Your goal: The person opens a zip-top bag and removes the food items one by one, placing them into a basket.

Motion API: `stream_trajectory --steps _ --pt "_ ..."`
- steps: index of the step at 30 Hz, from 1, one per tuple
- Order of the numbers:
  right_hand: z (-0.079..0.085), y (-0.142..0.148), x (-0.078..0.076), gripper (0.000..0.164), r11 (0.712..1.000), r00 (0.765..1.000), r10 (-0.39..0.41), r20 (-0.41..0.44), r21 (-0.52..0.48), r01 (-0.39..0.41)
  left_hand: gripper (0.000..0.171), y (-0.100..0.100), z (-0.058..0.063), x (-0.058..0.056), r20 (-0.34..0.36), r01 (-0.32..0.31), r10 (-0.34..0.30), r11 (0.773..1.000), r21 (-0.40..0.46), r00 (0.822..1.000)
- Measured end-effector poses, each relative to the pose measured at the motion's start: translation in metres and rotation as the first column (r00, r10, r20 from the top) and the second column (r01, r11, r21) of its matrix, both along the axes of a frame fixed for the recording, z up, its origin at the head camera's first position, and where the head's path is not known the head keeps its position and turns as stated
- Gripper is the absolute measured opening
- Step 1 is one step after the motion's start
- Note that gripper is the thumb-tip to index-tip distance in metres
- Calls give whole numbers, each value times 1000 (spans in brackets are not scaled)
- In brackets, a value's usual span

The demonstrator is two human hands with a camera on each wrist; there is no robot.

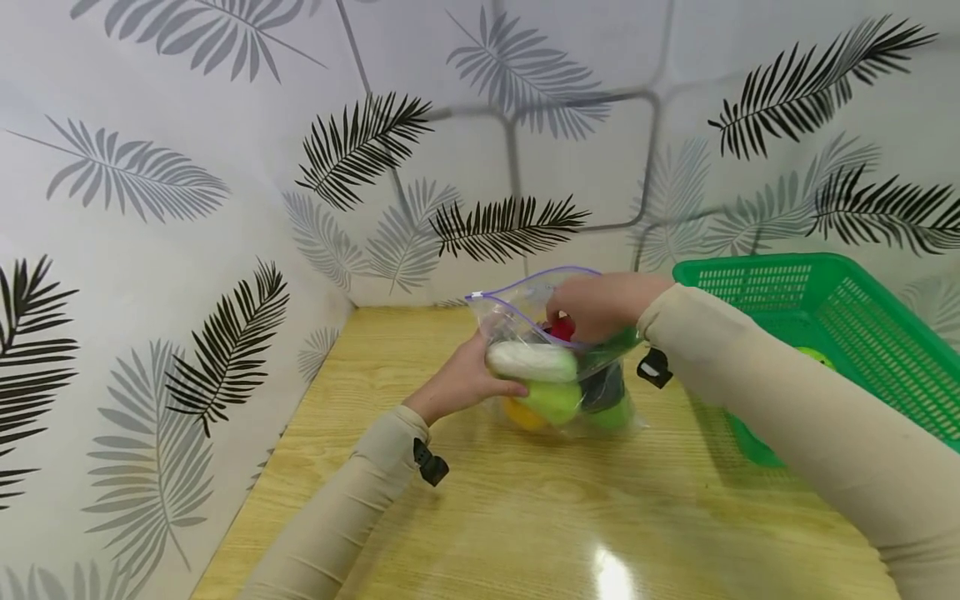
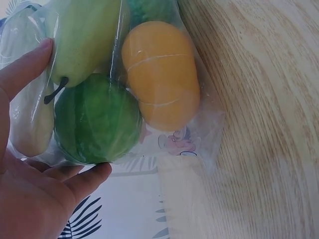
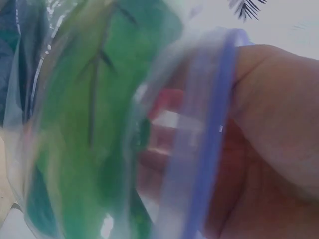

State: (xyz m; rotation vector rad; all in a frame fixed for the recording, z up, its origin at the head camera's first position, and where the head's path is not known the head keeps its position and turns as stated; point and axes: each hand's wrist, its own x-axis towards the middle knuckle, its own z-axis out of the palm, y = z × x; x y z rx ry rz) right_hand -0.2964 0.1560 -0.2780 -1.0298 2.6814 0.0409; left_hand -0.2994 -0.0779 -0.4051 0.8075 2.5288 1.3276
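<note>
One clear bag: stood near the surface's back edge, with produce inside
Left grip: bag's side clasped
Right grip: red item held inside the bag's mouth

Left hand grips clear bag, fingers under watermelon. Pear above it, orange piece right beside. Wooden table at right.
</note>
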Motion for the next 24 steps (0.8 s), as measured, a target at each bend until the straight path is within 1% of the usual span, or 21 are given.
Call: stream_trajectory --steps 5,9,11,14,17,21,24 --pt "14 9 6 35 994 996 -18 -84 -113 9 118 2 -1 0 -19 -4 4 1000 8 1000" --pt "30 16 17 37 983 986 -15 -166 -183 -16 119 3 -1 1 -25 -12 12 1000 3 1000" --pt "39 20 24 37 976 981 -24 -194 -217 -18 119 3 -1 1 -20 -13 13 1000 2 1000" --pt "53 30 37 38 964 976 -53 -210 -266 -5 120 3 -1 2 -19 -11 11 1000 7 1000" --pt "63 45 47 40 957 971 -89 -222 -289 22 120 3 -1 2 -20 -10 10 1000 12 1000" --pt "67 72 55 45 953 958 -157 -238 -292 84 120 3 -2 2 -6 -14 14 1000 4 1000" --pt "61 95 57 47 950 947 -199 -254 -287 122 121 2 -2 2 1 -17 17 1000 1 1000"
